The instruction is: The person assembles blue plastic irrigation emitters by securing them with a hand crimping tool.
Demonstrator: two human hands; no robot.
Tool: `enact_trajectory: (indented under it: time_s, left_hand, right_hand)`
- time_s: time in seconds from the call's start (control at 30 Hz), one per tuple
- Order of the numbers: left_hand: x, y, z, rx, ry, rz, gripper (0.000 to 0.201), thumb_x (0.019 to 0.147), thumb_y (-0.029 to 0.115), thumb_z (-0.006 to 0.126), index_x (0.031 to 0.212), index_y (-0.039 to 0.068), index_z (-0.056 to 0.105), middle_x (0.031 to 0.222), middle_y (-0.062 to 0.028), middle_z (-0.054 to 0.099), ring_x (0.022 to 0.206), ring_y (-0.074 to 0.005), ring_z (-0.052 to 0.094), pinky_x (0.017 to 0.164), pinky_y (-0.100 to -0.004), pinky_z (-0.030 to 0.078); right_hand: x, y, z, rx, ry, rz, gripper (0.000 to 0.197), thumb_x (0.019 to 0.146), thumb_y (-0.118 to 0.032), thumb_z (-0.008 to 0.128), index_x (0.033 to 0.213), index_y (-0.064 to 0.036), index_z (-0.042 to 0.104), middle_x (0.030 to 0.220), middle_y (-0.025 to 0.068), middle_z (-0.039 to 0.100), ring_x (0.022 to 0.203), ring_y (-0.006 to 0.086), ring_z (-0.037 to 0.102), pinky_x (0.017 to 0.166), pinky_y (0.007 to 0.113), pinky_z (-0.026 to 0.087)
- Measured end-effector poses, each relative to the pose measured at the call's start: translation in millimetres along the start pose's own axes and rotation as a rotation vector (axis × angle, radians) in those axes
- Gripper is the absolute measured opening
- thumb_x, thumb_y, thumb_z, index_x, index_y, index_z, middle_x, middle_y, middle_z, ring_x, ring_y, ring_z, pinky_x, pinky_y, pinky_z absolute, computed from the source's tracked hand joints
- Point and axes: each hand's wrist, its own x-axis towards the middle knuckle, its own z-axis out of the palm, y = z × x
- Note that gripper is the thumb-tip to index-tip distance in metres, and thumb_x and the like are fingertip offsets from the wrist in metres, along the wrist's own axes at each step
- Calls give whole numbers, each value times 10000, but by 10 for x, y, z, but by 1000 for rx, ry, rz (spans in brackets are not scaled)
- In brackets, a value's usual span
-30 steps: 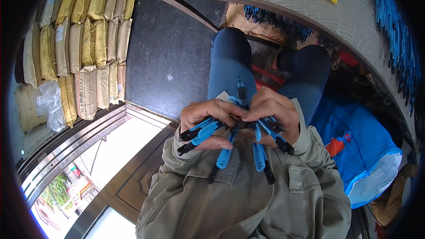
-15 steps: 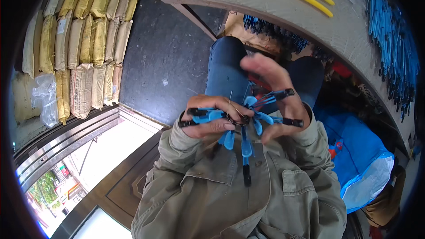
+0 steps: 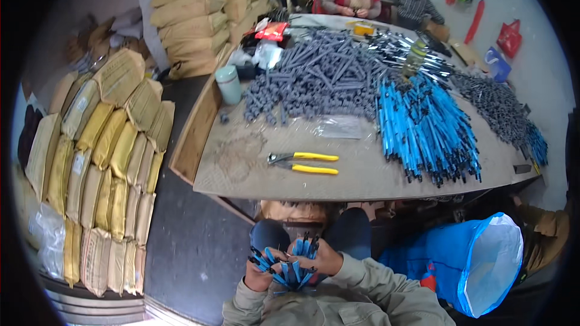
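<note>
Low in the head view, over my lap, both hands clutch one bunch of blue rods with black tips. My left hand wraps the bunch from the left; my right hand closes on it from the right. The rod tips fan upward between my fingers. Ahead lies a round wooden table with a big pile of the same blue rods and yellow-handled pliers near its front edge.
Grey tube pieces are heaped on the table beside a pale cup. A blue sack with white lining stands open at my right. Stacked tan sacks line the left. Two people work at the far side.
The view has swung up from my lap to take in the table. My hands have drawn the bunch closer together and now hold it with the tips pointing up.
</note>
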Motion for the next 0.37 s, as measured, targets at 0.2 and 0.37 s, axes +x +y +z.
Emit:
enact_trajectory:
  time_s: [0.2, 0.37]
  left_hand:
    - [-33, 50, 47, -31, -9, -122, 135, 779, 35, 642, 895, -25, 607, 850, -64, 612, 776, -138, 573, 716, -275, 467]
    - [-19, 108, 128, 61, -75, -119, 178, 790, 46, 648, 955, -6, 604, 877, -67, 622, 783, -133, 572, 719, -272, 465]
  right_hand:
    - [-34, -207, 86, 62, 43, 24, 170, 826, -133, 647, 909, 1, 582, 789, -8, 567, 775, 44, 522, 702, 223, 435]
    - [-30, 116, 38, 45, 58, 44, 148, 856, -133, 616, 937, -21, 564, 781, -6, 557, 785, 51, 514, 870, 272, 474]
